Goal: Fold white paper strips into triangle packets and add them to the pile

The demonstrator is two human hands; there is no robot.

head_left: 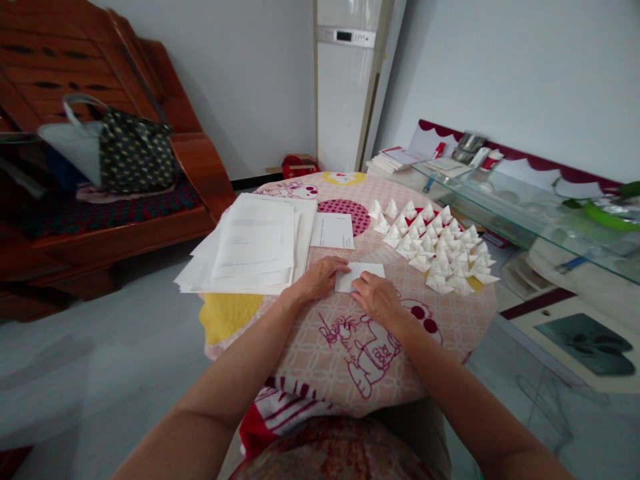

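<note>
A small folded sheet of white paper (367, 269) lies on the cloth-covered table between my two hands. My left hand (320, 277) grips its left edge, fingers bent. From the near side, my right hand (377, 295) has its fingers closed and pressed on the paper. Just beyond lies a flat, printed white sheet (333, 231). To the left is a stack of white papers (257, 237), its sheets unevenly aligned. Several pointed white folded-paper pieces (433, 240) stand in rows on the right. The undersides of the fingers are hidden.
A pink patterned cloth (310, 353) covers the round table. To the right, a glass shelf (530, 210) holds various items. A wooden bench (190, 167) with bags (135, 150) stands at left. A tall white appliance (345, 100) is behind the table.
</note>
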